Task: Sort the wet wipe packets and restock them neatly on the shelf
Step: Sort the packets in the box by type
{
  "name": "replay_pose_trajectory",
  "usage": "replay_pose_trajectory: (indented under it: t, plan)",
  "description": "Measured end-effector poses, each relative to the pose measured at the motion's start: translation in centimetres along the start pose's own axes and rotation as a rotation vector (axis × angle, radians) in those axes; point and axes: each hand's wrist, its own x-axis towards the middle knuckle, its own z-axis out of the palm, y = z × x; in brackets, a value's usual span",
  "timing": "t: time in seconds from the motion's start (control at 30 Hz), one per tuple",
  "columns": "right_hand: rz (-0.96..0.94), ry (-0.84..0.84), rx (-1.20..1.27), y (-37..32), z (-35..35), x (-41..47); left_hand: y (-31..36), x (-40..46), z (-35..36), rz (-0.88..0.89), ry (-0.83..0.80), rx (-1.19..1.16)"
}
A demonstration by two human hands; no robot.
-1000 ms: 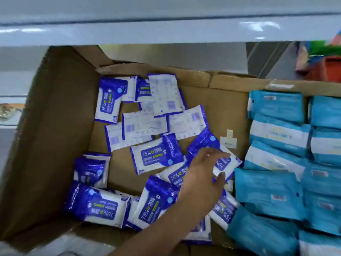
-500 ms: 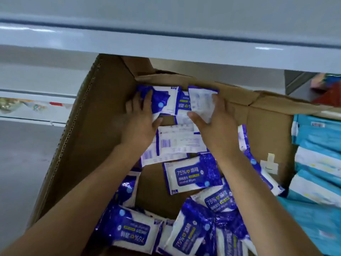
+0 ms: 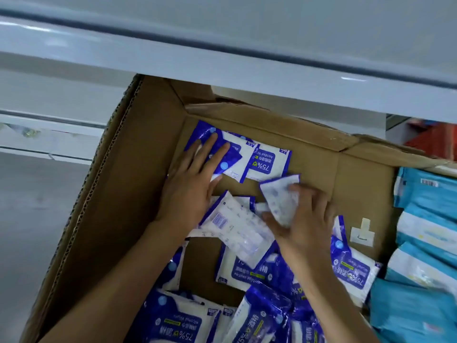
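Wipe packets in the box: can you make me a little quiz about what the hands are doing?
1. True or false: the left hand lies flat on the blue packets at the back of the cardboard box.
2. Which hand grips a white-backed packet? A) left B) right C) neither
3. Fill in: the big packs to the right of the box are coloured ____.

Key: 1 true; 2 B, the right hand; 3 teal.
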Motion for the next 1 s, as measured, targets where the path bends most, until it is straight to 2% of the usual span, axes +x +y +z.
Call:
replay_pose_trajectory:
  t: [0.13,0.2,0.3,0.47,0.57,0.67,0.77,0.83,0.9,1.0]
  plan:
    - [-0.088,-0.107,-0.087,-0.1,-0.4,-3.0,0.3,1.8,0.0,-0.040,0.084,0.003]
    - [-0.126,-0.074,-0.035,-0.5,-0.6,-1.7,0.5,2.7,-0.2,-0.013,0.116,0.012]
    - [-0.258,-0.013,0.060,-1.8,-0.2,3.3,0.4,3.0,-0.8,0.126,0.163,-0.001]
    - [-0.489,0.020,-0.149,-1.2,1.1,8.8,0.0,2.0,-0.9,0.309,0.116,-0.071]
    - [-0.448,0.068,-0.080,-0.3,0.3,10.1,0.2,2.4,-1.1,0.378,0.075,-0.015]
    - [-0.393,0.106,-0.102,-0.4,0.0,9.3,-0.2,4.1,-1.8,0.274,0.065,-0.021]
    - [-0.237,0.162,-0.039,-0.5,-0.8,6.4,-0.6,4.6,-2.3,0.215,0.084,-0.050]
    - [-0.154,0.043,-0.015,-0.5,-1.4,3.2,-0.4,3.7,-2.2,0.218,0.060,-0.045]
    - [-0.162,-0.078,-0.150,-0.2,-1.4,0.1,0.0,2.5,-2.0,0.179,0.030,-0.065]
    - [-0.228,-0.092,-0.238,1.0,-1.0,-1.9,-0.2,1.0,-1.4,0.145,0.054,-0.049]
